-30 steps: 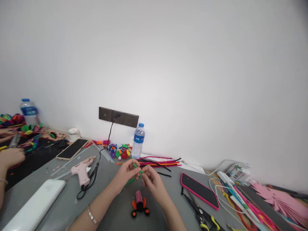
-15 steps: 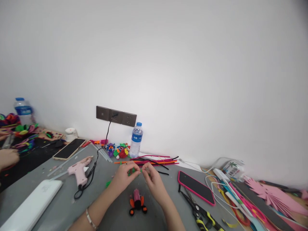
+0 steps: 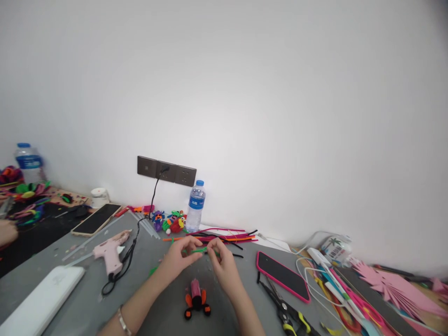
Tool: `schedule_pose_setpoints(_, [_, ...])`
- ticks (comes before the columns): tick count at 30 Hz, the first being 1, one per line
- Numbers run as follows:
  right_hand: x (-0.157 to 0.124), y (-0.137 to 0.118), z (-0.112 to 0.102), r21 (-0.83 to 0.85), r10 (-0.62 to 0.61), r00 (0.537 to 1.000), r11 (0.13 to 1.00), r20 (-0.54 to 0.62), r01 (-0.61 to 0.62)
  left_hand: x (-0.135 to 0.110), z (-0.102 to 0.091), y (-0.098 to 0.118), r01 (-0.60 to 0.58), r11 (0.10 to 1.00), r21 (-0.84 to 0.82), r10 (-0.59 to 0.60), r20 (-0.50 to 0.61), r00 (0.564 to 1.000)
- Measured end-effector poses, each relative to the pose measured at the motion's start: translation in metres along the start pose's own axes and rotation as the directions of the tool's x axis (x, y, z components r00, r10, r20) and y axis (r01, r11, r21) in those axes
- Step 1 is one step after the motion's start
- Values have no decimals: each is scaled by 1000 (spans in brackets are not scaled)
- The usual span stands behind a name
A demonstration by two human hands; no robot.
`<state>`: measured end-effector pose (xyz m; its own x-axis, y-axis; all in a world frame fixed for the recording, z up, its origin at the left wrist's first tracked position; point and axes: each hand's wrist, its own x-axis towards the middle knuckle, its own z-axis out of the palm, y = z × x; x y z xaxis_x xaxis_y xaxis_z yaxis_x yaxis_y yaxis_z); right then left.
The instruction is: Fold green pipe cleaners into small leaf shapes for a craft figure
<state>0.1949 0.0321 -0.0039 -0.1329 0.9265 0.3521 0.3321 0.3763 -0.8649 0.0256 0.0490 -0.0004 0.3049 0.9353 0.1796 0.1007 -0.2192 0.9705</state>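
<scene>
A thin green pipe cleaner point(image 3: 199, 250) stretches between my hands above the grey tabletop. My left hand point(image 3: 179, 256) pinches it from one side, thumb and fingertips closed. From the other side my right hand point(image 3: 221, 262) pinches it too, with its fingers curled, so part of the strand is hidden. Below them on the table lies a small pipe-cleaner figure point(image 3: 196, 299) with a pink body, black front and orange and black side pieces. Behind my hands is a pile of red, orange and black pipe cleaners point(image 3: 224, 237).
Left of me are a pink glue gun point(image 3: 109, 254) with its cord, a white box-like object point(image 3: 44, 298) and a phone point(image 3: 96, 219). Rightward lie a pink-cased phone point(image 3: 283, 276) and pliers point(image 3: 285, 310). A water bottle point(image 3: 196, 207) stands behind. Another person's hand point(image 3: 7, 232) is far left.
My fingertips have drawn slightly apart, so more of the green pipe cleaner shows between them. The whole view has shifted a little, moving the table things slightly left and down.
</scene>
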Motion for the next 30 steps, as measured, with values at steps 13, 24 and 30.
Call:
schedule_pose_setpoints(13, [-1, 1, 6, 147, 62, 994, 986, 91, -75, -5, -2, 0, -320, 787, 527, 368, 15, 930])
schedule_pose_setpoints(24, [-2, -9, 0, -76, -61, 994, 995, 91, 68, -1, 7, 2, 282, 924, -258, -283, 33, 958])
schedule_pose_setpoints(30, [-3, -3, 6, -14, -17, 998, 1000, 61, 18, -1, 4, 5, 225, 956, -186, -235, -30, 972])
